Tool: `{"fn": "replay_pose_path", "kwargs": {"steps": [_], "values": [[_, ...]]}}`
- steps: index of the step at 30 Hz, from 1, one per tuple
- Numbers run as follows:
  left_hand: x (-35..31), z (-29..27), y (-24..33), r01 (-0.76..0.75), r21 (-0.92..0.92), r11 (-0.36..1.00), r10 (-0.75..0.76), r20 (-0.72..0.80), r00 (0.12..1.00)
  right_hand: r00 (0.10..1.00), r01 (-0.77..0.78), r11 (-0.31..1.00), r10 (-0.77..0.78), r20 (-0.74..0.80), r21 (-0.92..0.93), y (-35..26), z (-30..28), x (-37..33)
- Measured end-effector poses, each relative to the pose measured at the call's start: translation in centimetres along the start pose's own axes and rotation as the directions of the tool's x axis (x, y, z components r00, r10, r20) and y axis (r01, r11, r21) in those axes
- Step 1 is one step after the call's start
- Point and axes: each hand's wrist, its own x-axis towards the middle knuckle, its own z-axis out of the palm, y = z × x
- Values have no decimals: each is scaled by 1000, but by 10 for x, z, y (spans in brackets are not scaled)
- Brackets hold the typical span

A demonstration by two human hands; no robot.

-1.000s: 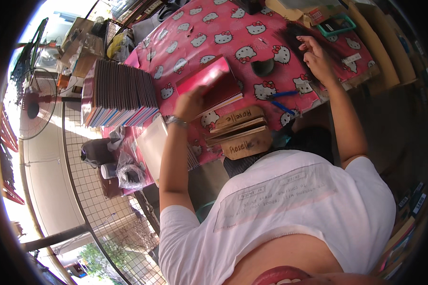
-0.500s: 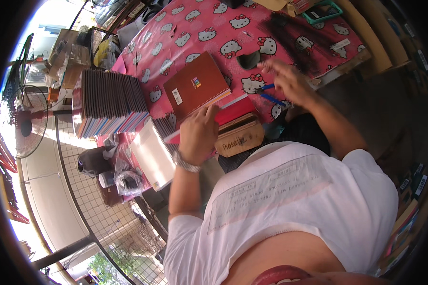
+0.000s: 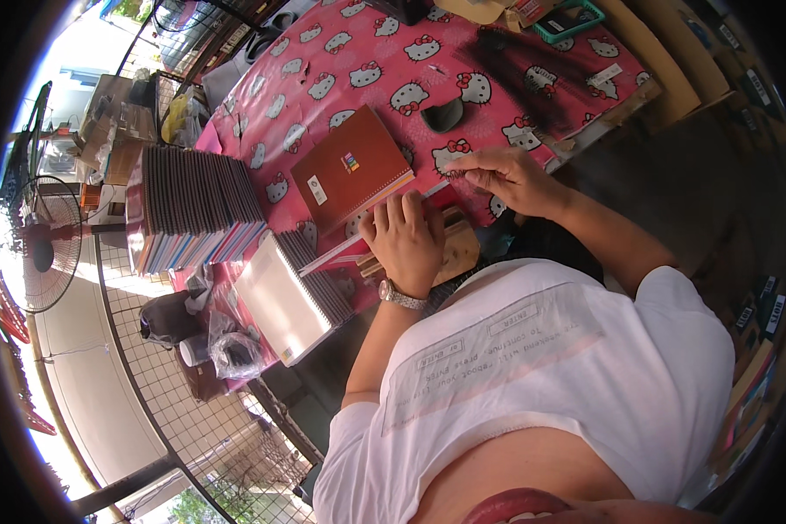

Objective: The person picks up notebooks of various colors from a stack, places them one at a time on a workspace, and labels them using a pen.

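Note:
My left hand (image 3: 406,240), with a watch on its wrist, is closed over the edge of a red notebook (image 3: 351,248). Under it, near my lap, is a wooden block (image 3: 460,251), partly covered by the hand. To the right, my right hand (image 3: 520,181) has its thumb and fingers drawn together near the notebook's right end. Whatever lies between those fingertips is too small to make out. Just beyond the hands, a brown spiral notebook (image 3: 354,170) lies on the pink patterned tablecloth (image 3: 367,74). A dark curved piece (image 3: 444,115) rests beyond my right hand.
A tall stack of notebooks (image 3: 196,205) stands at the left. Nearer is a pile of spiral notebooks with a white page on top (image 3: 279,297). Dark thin coils (image 3: 533,79) lie at the far right, by a green tray (image 3: 569,22). A fan (image 3: 48,244) stands far left.
My left hand has shifted right along the red notebook and covers more of the wooden block. My right hand has come down and nearer; the blue-handled pliers no longer show.

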Motion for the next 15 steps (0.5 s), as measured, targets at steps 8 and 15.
{"fn": "replay_pose_path", "kwargs": {"steps": [8, 15], "values": [[-3, 0, 2, 13, 5, 1000, -13, -16, 1000, 985, 86, 984, -61, 163, -156, -4, -17, 13], [-6, 0, 4, 2, 18, 1000, -1, -42, 999, 928, -28, 999, 11, 373, 39, -5, -30, 31]]}}
